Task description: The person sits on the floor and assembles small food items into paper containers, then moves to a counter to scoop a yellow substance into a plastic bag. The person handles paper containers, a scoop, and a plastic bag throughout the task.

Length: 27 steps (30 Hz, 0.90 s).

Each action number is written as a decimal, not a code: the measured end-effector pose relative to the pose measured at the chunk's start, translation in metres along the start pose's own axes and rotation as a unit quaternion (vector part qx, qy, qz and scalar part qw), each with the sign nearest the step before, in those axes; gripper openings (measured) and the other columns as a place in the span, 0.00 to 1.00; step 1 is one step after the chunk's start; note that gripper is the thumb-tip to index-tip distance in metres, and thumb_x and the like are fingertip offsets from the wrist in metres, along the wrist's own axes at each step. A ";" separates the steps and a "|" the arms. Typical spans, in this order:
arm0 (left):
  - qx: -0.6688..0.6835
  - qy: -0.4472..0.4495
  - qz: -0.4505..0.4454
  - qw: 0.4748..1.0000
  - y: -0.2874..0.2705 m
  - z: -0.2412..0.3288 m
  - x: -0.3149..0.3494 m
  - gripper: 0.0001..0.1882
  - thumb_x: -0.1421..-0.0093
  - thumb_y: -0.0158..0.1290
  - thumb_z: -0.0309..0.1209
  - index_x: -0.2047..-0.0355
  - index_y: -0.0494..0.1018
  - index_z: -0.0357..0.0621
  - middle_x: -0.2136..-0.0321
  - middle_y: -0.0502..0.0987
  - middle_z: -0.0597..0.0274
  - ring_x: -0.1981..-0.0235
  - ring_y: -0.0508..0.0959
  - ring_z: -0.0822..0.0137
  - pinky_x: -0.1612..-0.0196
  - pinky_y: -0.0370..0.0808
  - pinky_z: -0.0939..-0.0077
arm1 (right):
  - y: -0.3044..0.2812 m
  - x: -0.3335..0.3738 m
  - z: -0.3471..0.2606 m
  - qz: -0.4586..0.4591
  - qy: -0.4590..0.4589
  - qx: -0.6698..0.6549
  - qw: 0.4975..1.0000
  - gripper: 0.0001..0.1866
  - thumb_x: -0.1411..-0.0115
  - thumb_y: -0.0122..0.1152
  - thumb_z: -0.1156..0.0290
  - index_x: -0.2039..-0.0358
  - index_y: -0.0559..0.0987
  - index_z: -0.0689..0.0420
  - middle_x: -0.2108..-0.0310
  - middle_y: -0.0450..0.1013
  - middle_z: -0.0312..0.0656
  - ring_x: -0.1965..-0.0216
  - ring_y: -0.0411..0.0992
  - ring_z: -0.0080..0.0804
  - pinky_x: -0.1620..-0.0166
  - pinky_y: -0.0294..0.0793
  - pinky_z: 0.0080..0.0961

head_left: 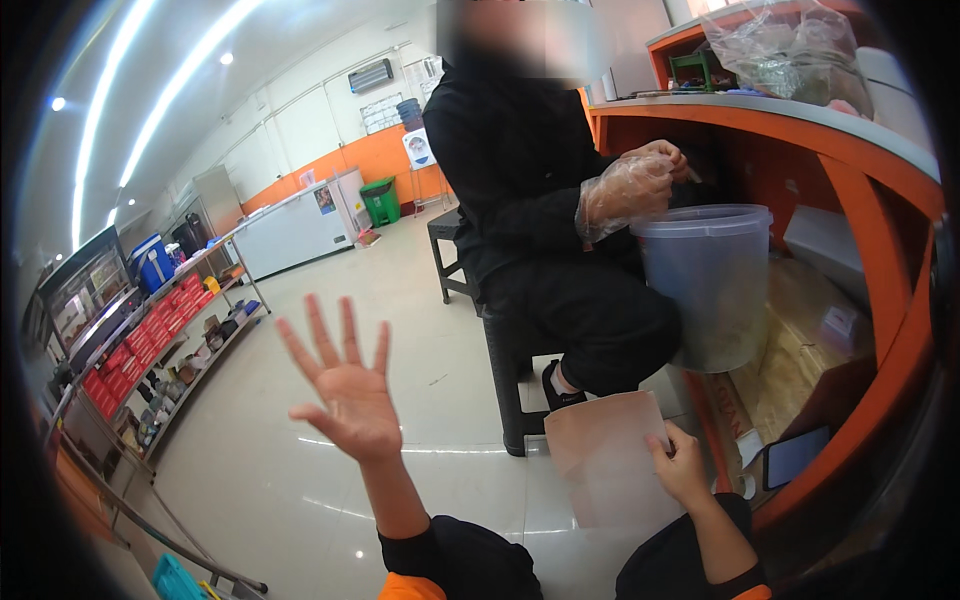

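Raised in front of me, my left hand (358,405) is open, palm turned toward me and fingers spread, holding and touching nothing. Lower right, my right hand (684,466) grips a pale brown sheet of paper (604,455) by its right edge, thumb on the face I see. The sheet is creased and hangs above the floor. Beyond it sits a co-worker in black (535,200), both hands in clear plastic gloves (625,195) held above the rim of a translucent plastic bucket (705,290). What those fingers hold is too small to tell.
An orange counter (780,120) curves along the right, with a plastic bag (780,55) on top. Beneath it are a cardboard box (815,370) and a phone-like device (797,458). Black stools (505,370) stand ahead. Metal shelving (190,345) with red boxes lines the left.
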<state>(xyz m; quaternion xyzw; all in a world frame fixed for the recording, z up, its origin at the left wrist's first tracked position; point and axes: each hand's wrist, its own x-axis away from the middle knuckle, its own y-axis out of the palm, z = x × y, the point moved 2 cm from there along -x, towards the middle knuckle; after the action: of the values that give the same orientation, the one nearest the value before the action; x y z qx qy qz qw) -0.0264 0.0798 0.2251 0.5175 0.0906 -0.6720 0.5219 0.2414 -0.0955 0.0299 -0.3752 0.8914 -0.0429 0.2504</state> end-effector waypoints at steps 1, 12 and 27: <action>-0.043 0.046 0.032 0.997 -0.002 0.005 -0.002 0.60 0.57 0.37 0.79 0.32 0.30 0.63 0.32 0.40 0.53 0.33 0.49 0.45 0.38 0.51 0.37 | -0.001 0.001 -0.001 -0.007 0.006 0.006 1.000 0.09 0.43 0.56 0.73 0.67 0.73 0.67 0.76 0.71 0.55 0.76 0.71 0.40 0.69 0.68 0.30; -0.460 0.328 -0.086 0.821 -0.025 0.032 -0.041 0.66 0.74 0.67 0.66 0.37 0.52 0.50 0.39 0.58 0.46 0.36 0.57 0.46 0.38 0.54 0.37 | -0.003 0.005 -0.009 -0.033 -0.013 -0.003 0.999 0.09 0.42 0.56 0.72 0.67 0.74 0.66 0.77 0.70 0.54 0.78 0.67 0.48 0.71 0.67 0.30; -0.203 -0.426 -0.292 0.832 0.002 -0.056 0.094 0.33 0.34 0.39 0.54 0.80 0.74 0.38 0.81 0.77 0.58 0.76 0.78 0.70 0.70 0.74 0.78 | 0.012 -0.006 -0.049 0.022 -0.196 0.047 0.979 0.05 0.44 0.58 0.77 0.67 0.78 0.63 0.76 0.73 0.43 0.79 0.71 0.31 0.74 0.69 0.23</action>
<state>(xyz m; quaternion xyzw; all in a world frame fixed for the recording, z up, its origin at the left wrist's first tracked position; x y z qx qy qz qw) 0.0163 0.0591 0.1261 0.0116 0.1408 -0.9134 0.3819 0.2138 -0.0884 0.0714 -0.3444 0.8300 -0.0044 0.4387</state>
